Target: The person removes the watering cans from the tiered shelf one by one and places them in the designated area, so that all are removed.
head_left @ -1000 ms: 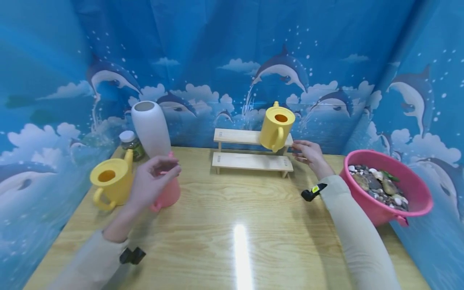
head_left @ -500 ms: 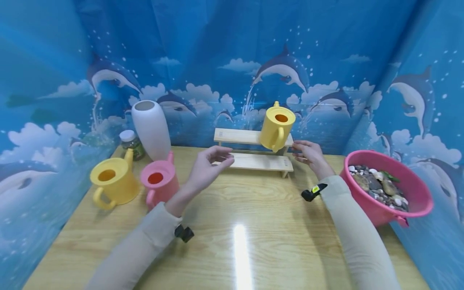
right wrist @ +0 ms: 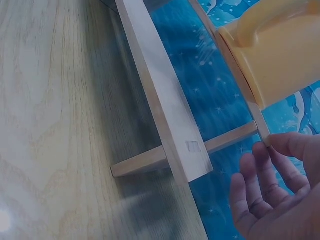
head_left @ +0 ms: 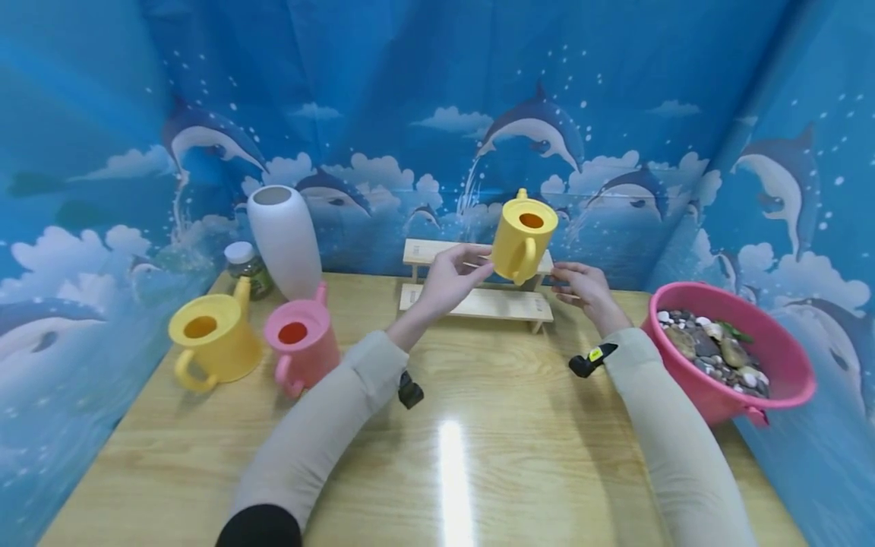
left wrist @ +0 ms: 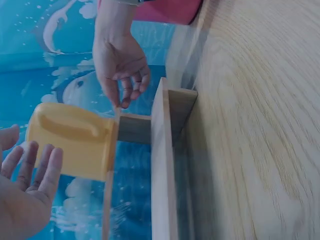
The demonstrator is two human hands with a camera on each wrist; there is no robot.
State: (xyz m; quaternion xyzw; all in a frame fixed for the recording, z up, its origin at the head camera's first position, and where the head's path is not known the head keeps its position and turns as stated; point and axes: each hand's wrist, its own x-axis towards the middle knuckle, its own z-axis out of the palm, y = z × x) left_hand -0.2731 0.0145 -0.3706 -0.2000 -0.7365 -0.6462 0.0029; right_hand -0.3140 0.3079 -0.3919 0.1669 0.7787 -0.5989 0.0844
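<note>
A yellow watering can (head_left: 517, 247) stands at the right end of the upper board of a two-tier wooden shelf (head_left: 488, 302). My left hand (head_left: 456, 275) is just left of this can, fingers loosely extended and holding nothing; whether they touch the can I cannot tell. In the left wrist view the left hand (left wrist: 30, 195) overlaps the can's near side. My right hand (head_left: 586, 295) is at the shelf's right end. The right wrist view shows the right hand (right wrist: 280, 185) pinching the upper board's end between thumb and forefinger, its other fingers loosely bent.
At left stand another yellow watering can (head_left: 229, 353), a pink watering can (head_left: 314, 353), a tall white vase (head_left: 290, 247) and a white-lidded jar (head_left: 249, 270). A pink bucket (head_left: 786, 372) of stones is at right. Dolphin-printed curtains (head_left: 383, 91) enclose the wooden table (head_left: 383, 471).
My left hand has travelled right, from the pink watering can across the table to the yellow can on the shelf. My right hand has stayed at the shelf's end.
</note>
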